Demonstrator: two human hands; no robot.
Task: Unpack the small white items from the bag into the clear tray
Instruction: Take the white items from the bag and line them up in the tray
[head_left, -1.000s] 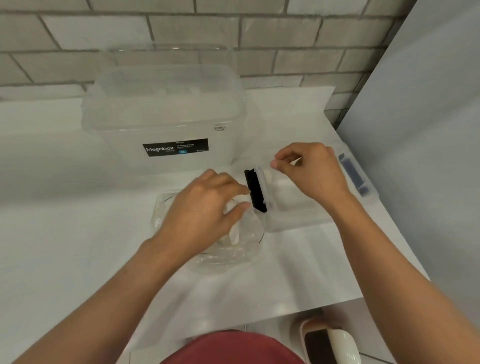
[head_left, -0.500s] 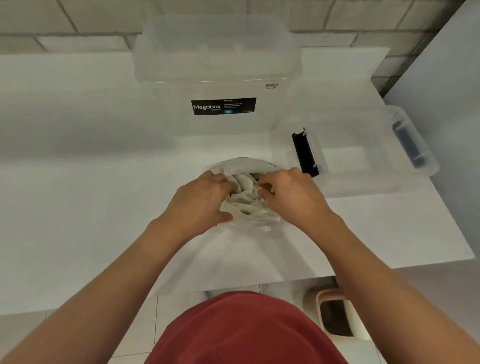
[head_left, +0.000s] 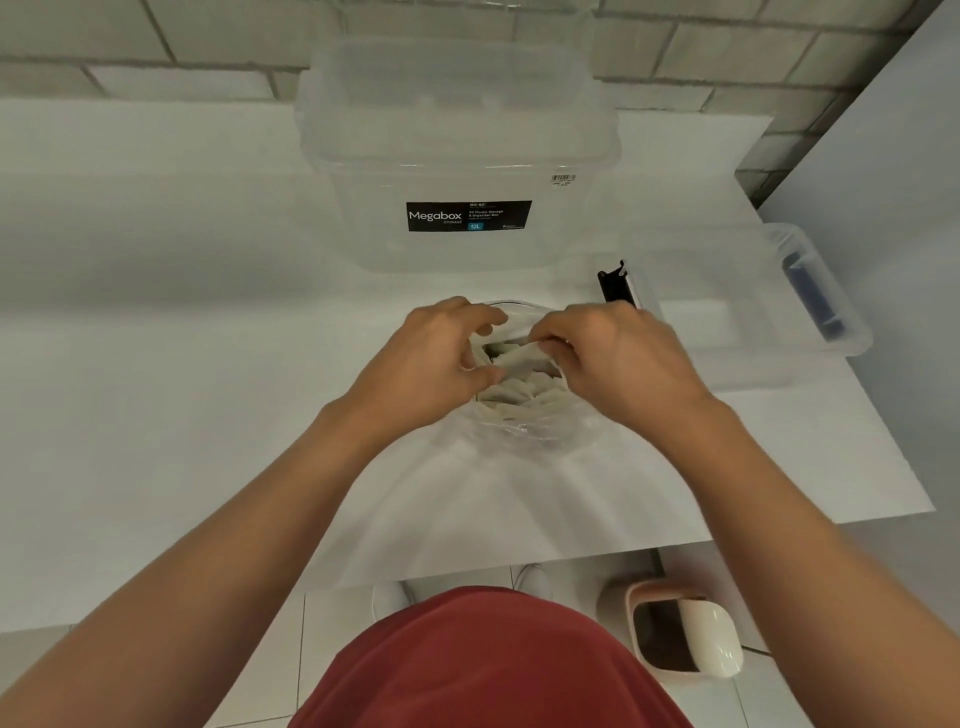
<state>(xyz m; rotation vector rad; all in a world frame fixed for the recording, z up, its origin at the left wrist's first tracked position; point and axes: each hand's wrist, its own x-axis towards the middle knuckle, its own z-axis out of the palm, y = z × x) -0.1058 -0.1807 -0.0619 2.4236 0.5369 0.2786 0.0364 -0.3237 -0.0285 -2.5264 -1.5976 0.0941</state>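
Fingertips of the right hand (head_left: 623, 364) are hidden among the small white items (head_left: 519, 402) in the bag (head_left: 530, 431); the box label (head_left: 469, 215) cannot be fully read.

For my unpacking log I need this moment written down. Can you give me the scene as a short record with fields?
table: white, holds everything below
bag: clear plastic, mouth open, straight ahead of the person
small white items: many inside the bag
left hand: grips the bag's rim
right hand: fingers curled into the bag's mouth, pinching a white item
clear tray: right of the bag, black latch on its near end, contents unclear
storage box: behind the bag, labelled Megabox
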